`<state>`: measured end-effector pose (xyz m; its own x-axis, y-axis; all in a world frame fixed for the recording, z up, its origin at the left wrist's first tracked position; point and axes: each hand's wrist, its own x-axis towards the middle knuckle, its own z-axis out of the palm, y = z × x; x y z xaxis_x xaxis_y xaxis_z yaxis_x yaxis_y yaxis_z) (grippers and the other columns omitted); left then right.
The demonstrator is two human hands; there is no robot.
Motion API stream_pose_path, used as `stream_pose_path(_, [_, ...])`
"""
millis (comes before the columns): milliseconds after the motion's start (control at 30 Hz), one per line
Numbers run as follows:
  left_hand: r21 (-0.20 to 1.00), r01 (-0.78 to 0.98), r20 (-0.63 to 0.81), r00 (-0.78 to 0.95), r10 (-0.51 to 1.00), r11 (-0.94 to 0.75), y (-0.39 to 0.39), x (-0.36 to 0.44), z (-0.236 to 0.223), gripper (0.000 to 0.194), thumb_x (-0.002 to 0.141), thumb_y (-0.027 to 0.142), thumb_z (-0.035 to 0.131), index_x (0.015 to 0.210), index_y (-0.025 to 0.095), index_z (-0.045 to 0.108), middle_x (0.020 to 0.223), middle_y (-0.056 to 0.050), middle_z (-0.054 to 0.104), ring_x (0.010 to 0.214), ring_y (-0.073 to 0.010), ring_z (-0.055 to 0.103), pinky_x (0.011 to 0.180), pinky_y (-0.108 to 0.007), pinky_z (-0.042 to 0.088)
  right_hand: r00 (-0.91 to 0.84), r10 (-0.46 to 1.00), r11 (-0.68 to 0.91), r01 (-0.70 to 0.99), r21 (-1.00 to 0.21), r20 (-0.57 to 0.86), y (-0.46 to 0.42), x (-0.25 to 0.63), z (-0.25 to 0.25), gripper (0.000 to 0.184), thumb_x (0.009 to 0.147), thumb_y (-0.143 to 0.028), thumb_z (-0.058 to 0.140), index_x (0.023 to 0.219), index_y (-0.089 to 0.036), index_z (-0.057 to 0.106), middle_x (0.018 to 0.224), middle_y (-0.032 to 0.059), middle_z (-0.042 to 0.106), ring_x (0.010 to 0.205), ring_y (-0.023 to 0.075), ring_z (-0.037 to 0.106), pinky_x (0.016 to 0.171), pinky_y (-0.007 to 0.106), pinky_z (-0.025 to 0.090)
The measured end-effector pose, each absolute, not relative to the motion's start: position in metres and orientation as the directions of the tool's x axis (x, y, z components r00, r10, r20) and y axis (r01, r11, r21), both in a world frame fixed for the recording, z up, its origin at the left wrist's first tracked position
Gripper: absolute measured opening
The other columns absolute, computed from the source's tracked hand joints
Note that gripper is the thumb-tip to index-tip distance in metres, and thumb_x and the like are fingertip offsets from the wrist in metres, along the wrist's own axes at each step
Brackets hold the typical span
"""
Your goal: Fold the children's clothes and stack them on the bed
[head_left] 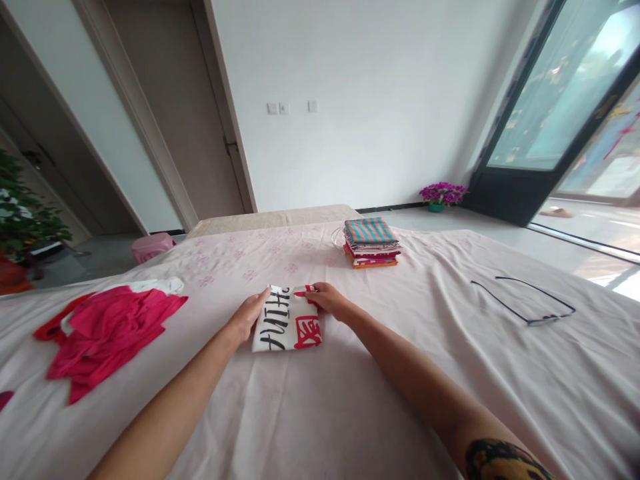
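A white cloth (pixel 287 327) with black lettering and a red print lies folded into a small rectangle on the pink-white sheet (pixel 370 400). Whether it is a shirt, I cannot tell. My left hand (pixel 249 315) grips its left edge, thumb on top and the other fingers mostly hidden. At the far right corner, my right hand (pixel 327 300) pinches the fabric between thumb and fingers. Beyond that hand stands a neat stack of folded cloths (pixel 371 233), topped by a blue and orange checked one. Crumpled pink-red clothing (pixel 113 330) lies to the left.
Eyeglasses (pixel 543 319) rest on the sheet at right, temples unfolded. A pink stool (pixel 153 247) stands beyond the sheet's left edge. Purple flowers (pixel 443 193) in a green pot sit by the wall. A leafy plant (pixel 25 213) is at far left.
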<state>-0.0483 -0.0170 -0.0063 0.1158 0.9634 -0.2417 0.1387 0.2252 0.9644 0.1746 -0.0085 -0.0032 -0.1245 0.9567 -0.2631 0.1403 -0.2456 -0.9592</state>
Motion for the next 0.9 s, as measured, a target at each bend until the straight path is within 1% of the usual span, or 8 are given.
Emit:
stream_pose_path(133, [0.887, 0.442, -0.145, -0.015, 0.989, 0.137, -0.004, -0.050, -0.017, 0.029, 0.078, 0.044, 0.064, 0.087, 0.016, 0.064, 0.081, -0.008, 0.075, 0.083, -0.0263, 0.072, 0.072, -0.034, 0.055, -0.006, 0.984, -0.151, 0.491, -0.858, -0.177, -0.006, 0.177, -0.006, 0.025, 0.085, -0.027, 0.063, 0.108, -0.017, 0.063, 0.086, 0.0053, 0.070, 0.074, 0.0193, 0.068, 0.066, 0.028, 0.053])
stream_pose_path(267, [0.791, 0.604, -0.043, -0.105, 0.994, 0.098, 0.003, -0.052, -0.006, 0.030, 0.074, 0.033, 0.070, 0.099, 0.019, 0.065, 0.103, -0.011, 0.073, 0.109, -0.0320, 0.065, 0.090, -0.040, 0.050, -0.022, 0.987, 0.106, 0.829, -0.549, 0.158, -0.015, 0.176, 0.008, 0.035, 0.091, -0.020, 0.051, 0.124, -0.020, 0.061, 0.124, 0.0112, 0.064, 0.110, 0.0233, 0.063, 0.091, 0.033, 0.048])
stream_pose_path(333, [0.667, 0.743, 0.147, -0.059, 0.987, -0.055, 0.000, -0.047, -0.004, 0.035, 0.082, 0.031, 0.062, 0.115, 0.018, 0.063, 0.123, -0.014, 0.067, 0.121, -0.0309, 0.058, 0.101, -0.042, 0.044, -0.114, 0.957, 0.229, 0.863, -0.450, 0.268, -0.023, 0.166, 0.011, 0.041, 0.094, -0.018, 0.043, 0.133, -0.019, 0.055, 0.136, 0.0118, 0.057, 0.123, 0.0237, 0.056, 0.101, 0.036, 0.044])
stream_pose_path(400, [0.482, 0.833, 0.326, 0.116, 0.938, -0.271, -0.005, -0.039, -0.008, 0.037, 0.092, 0.028, 0.048, 0.125, 0.016, 0.059, 0.133, -0.015, 0.061, 0.127, -0.0262, 0.055, 0.108, -0.040, 0.040, -0.217, 0.923, 0.333, 0.863, -0.380, 0.318, -0.031, 0.153, 0.009, 0.045, 0.098, -0.023, 0.038, 0.141, -0.016, 0.048, 0.145, 0.0127, 0.051, 0.135, 0.0249, 0.045, 0.110, 0.040, 0.036])
stream_pose_path(467, [0.344, 0.836, 0.373, 0.296, 0.879, -0.427, -0.009, -0.032, -0.020, 0.039, 0.096, 0.025, 0.038, 0.129, 0.015, 0.058, 0.135, -0.014, 0.061, 0.129, -0.0233, 0.053, 0.111, -0.038, 0.038, -0.297, 0.902, 0.396, 0.859, -0.325, 0.314, -0.038, 0.142, 0.001, 0.049, 0.101, -0.031, 0.036, 0.146, -0.014, 0.043, 0.151, 0.0139, 0.044, 0.143, 0.0266, 0.034, 0.116, 0.044, 0.029])
stream_pose_path(567, [0.225, 0.847, 0.348, 0.392, 0.852, -0.482, -0.009, -0.028, -0.043, 0.043, 0.097, 0.025, 0.036, 0.133, 0.014, 0.056, 0.140, -0.015, 0.057, 0.138, -0.0258, 0.045, 0.114, -0.045, 0.034, -0.354, 0.897, 0.421, 0.867, -0.265, 0.266, -0.046, 0.134, -0.018, 0.054, 0.102, -0.042, 0.037, 0.146, -0.013, 0.043, 0.155, 0.0158, 0.039, 0.146, 0.0289, 0.029, 0.118, 0.047, 0.024])
stream_pose_path(733, [0.158, 0.840, 0.349, 0.445, 0.825, -0.519, 0.001, -0.040, -0.062, 0.047, 0.098, 0.033, 0.035, 0.139, 0.018, 0.052, 0.144, -0.012, 0.054, 0.142, -0.0250, 0.038, 0.117, -0.047, 0.029, -0.402, 0.883, 0.451, 0.870, -0.201, 0.242, -0.048, 0.142, -0.037, 0.062, 0.101, -0.047, 0.037, 0.150, -0.010, 0.038, 0.157, 0.0160, 0.033, 0.148, 0.0291, 0.024, 0.120, 0.048, 0.021])
stream_pose_path(900, [0.215, 0.863, 0.299, 0.388, 0.872, -0.458, 0.007, -0.049, -0.063, 0.050, 0.098, 0.039, 0.034, 0.142, 0.020, 0.050, 0.152, -0.011, 0.046, 0.143, -0.0296, 0.036, 0.116, -0.050, 0.028, -0.426, 0.879, 0.466, 0.863, -0.197, 0.213, -0.046, 0.155, -0.037, 0.061, 0.102, -0.046, 0.035, 0.153, -0.013, 0.033, 0.160, 0.0138, 0.028, 0.149, 0.0267, 0.022, 0.120, 0.048, 0.021])
